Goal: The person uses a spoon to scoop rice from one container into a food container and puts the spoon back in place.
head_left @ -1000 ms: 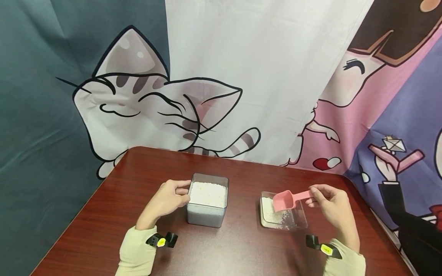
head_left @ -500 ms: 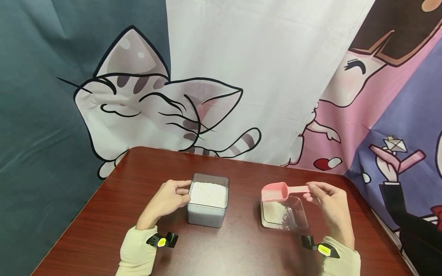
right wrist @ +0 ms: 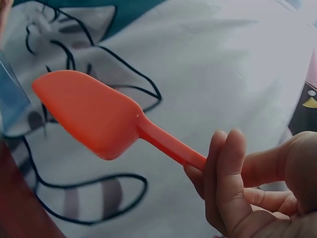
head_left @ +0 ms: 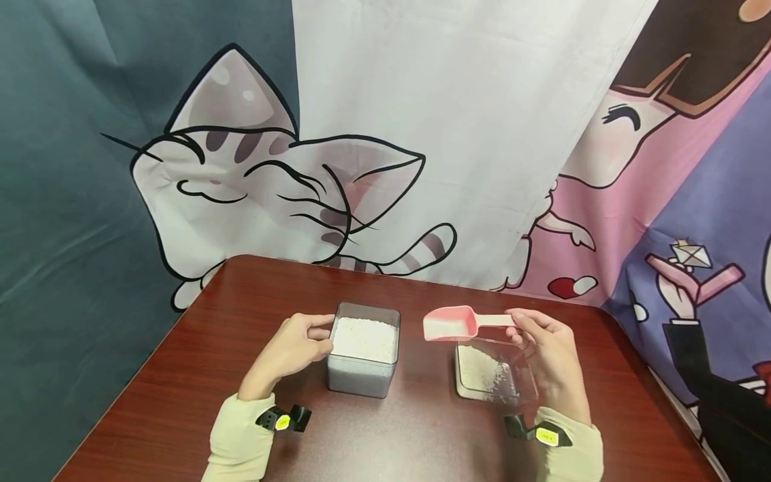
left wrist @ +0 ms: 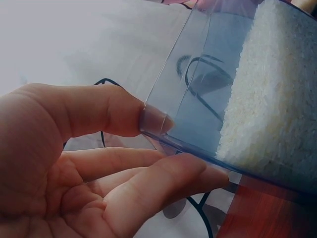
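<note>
My right hand (head_left: 545, 351) pinches the handle of a pink scoop (head_left: 450, 324) between thumb and fingers. The scoop hangs nearly level above the table, its bowl pointing left between two containers, with something pale like rice inside. In the right wrist view the scoop's underside (right wrist: 89, 114) shows. At the left, my left hand (head_left: 295, 347) holds the side of a tall clear square container (head_left: 361, 380), thumb and fingers at its wall. White rice (head_left: 364, 339) fills much of it. A shallow clear box (head_left: 525, 381) with less rice (head_left: 482, 368) stands under and right of the scoop.
Both containers stand on a reddish-brown wooden table (head_left: 409, 435). Behind it hangs a printed cloth (head_left: 470, 134) with a cartoon cat and figures, close to the table's far edge. A strapped wrist camera sits on each sleeve.
My right hand has lifted the scoop out of the shallow box and carried it up and left toward the tall container. My left hand and both containers have stayed put.
</note>
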Demonstrator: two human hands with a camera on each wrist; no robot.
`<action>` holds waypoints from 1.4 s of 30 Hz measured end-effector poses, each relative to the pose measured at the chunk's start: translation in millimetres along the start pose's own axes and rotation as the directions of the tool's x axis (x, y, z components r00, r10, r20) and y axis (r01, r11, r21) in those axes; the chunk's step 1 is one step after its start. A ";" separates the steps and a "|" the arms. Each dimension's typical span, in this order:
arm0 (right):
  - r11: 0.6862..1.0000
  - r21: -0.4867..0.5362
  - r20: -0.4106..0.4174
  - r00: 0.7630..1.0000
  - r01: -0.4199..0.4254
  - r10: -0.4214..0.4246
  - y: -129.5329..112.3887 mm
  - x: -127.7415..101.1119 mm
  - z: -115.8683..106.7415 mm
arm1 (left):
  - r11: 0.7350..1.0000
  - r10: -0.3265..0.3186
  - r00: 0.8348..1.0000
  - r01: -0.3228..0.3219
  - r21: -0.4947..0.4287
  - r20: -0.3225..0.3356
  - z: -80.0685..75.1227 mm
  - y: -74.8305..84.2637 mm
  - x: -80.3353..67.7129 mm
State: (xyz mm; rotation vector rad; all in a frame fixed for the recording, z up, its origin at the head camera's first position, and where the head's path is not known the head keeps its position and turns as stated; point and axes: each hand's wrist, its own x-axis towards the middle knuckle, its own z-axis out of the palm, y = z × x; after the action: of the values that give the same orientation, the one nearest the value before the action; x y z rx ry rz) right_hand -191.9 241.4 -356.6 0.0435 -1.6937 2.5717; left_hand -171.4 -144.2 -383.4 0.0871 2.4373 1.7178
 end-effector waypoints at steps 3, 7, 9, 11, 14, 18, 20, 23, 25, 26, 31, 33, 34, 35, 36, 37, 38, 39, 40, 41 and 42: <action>0.999 0.012 0.012 0.999 -0.044 0.044 5.5 0.4 10.8 | 1.000 0.000 1.000 0.000 -0.001 0.001 -0.3 0.2 0.1; 0.996 -0.006 0.056 0.995 -0.084 0.084 13.0 -0.4 23.8 | 1.000 -0.002 1.000 0.002 -0.001 0.002 -0.3 0.0 0.2; 0.996 -0.015 0.077 0.993 -0.090 0.091 16.5 -0.7 29.7 | 1.000 -0.004 1.000 0.004 0.001 0.001 -0.1 -0.1 0.3; 0.996 -0.016 0.093 0.991 -0.092 0.093 19.8 -0.7 35.2 | 1.000 -0.005 1.000 0.005 0.003 0.000 0.0 0.1 0.3; 0.996 -0.016 0.094 0.992 -0.088 0.089 23.4 -1.4 42.9 | 1.000 -0.004 1.000 0.004 0.015 -0.004 0.8 0.9 0.2; 0.997 -0.043 0.058 0.996 -0.069 0.071 25.1 -5.3 52.2 | 0.998 0.011 1.000 -0.010 0.055 -0.011 2.0 3.2 -0.7; 0.996 -0.078 0.029 0.998 -0.047 0.049 24.8 -8.0 56.9 | 0.997 0.020 1.000 -0.019 0.077 -0.014 2.3 3.9 -1.1; 0.987 -0.159 -0.023 1.000 0.017 -0.021 24.3 -11.5 64.2 | 0.995 0.033 0.999 -0.031 0.098 -0.024 2.4 4.3 -1.2; 0.974 -0.215 -0.047 0.996 0.070 -0.082 24.0 -13.7 69.1 | 0.994 0.038 0.999 -0.034 0.107 -0.032 2.3 4.1 -1.0; 0.967 -0.236 -0.057 0.992 0.097 -0.114 24.1 -14.9 71.5 | 0.993 0.039 0.999 -0.035 0.110 -0.034 2.4 4.0 -0.9; 0.939 -0.280 -0.034 0.975 0.202 -0.220 26.3 -19.2 82.3 | 0.993 0.037 0.998 -0.032 0.114 -0.044 2.0 2.9 -0.4; 0.927 -0.297 -0.008 0.970 0.229 -0.242 27.5 -20.7 85.7 | 0.993 0.033 0.998 -0.027 0.114 -0.048 1.9 2.2 -0.3; 0.919 -0.312 0.007 0.968 0.241 -0.252 28.2 -21.4 87.1 | 0.993 0.030 0.998 -0.025 0.113 -0.049 1.8 1.9 -0.4; 0.911 -0.326 0.023 0.965 0.254 -0.261 28.7 -22.1 88.4 | 0.993 0.027 0.998 -0.021 0.113 -0.051 1.7 1.7 -0.5; 0.903 -0.340 0.033 0.963 0.263 -0.268 29.1 -23.0 90.0 | 0.994 0.025 0.998 -0.019 0.112 -0.054 1.6 1.5 -0.6; 0.895 -0.355 0.042 0.961 0.269 -0.273 29.4 -23.9 91.5 | 0.994 0.022 0.998 -0.016 0.110 -0.055 1.5 1.4 -0.7; 0.887 -0.369 0.048 0.959 0.276 -0.278 29.6 -25.0 93.4 | 0.994 0.024 0.998 -0.018 0.108 -0.054 1.4 1.3 -0.9; 0.880 -0.381 0.055 0.958 0.282 -0.283 29.7 -25.9 95.6 | 0.995 0.023 0.998 -0.018 0.103 -0.055 1.4 1.2 -1.1; 0.873 -0.394 0.064 0.956 0.287 -0.286 29.3 -27.0 98.4 | 0.995 0.022 0.998 -0.017 0.098 -0.056 1.5 1.4 -1.4; 0.866 -0.411 0.068 0.956 0.286 -0.284 26.7 -29.5 103.9 | 0.996 0.022 0.998 -0.017 0.093 -0.057 1.4 1.4 -1.6; 0.856 -0.433 0.073 0.957 0.283 -0.280 23.8 -32.1 109.8 | 0.996 0.021 0.998 -0.016 0.087 -0.057 1.4 1.3 -1.8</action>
State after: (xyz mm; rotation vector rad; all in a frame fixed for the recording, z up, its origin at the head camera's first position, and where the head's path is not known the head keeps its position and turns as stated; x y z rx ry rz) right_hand -162.6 130.1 -336.8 0.2578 -2.0531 1.9371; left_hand -169.4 -142.8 -382.5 0.0706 2.5604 1.6440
